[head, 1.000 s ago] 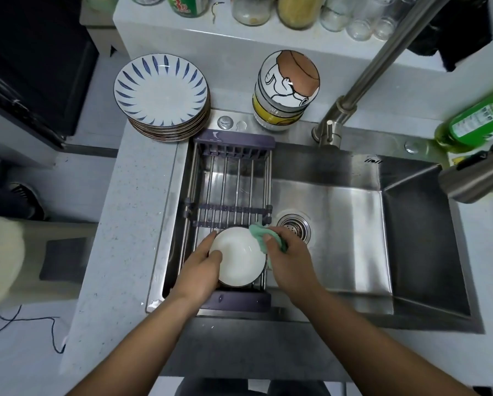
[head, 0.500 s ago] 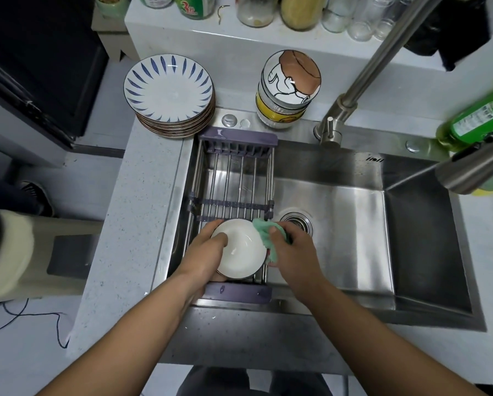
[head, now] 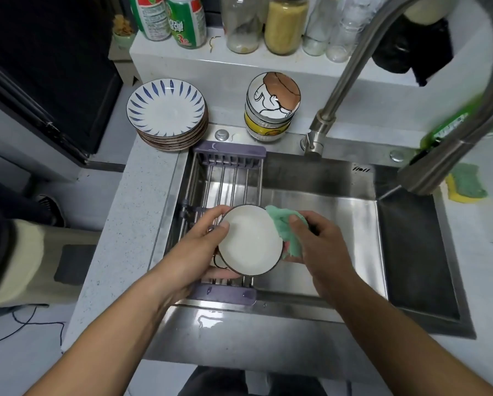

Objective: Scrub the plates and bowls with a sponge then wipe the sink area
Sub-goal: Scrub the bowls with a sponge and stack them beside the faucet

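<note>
Since the earlier frame, the bowl (head: 251, 241) had lifted off the rack (head: 228, 178), over the sink (head: 325, 224). At its left rim the left hand (head: 199, 250) gripped it. Touching its right rim lay the sponge (head: 285, 230), pinched by the right hand (head: 319, 247).

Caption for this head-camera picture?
Left hand holds a white bowl over the rack; right hand presses a green sponge to its rim.

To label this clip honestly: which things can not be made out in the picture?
Head view: outside of the white round bowl, mostly behind its rim and the left hand.
Head view: green plastic bottle, blurred, partly behind the curved steel faucet.
Head view: glass jars on the shelf, tops cut off by the upper edge.
</note>
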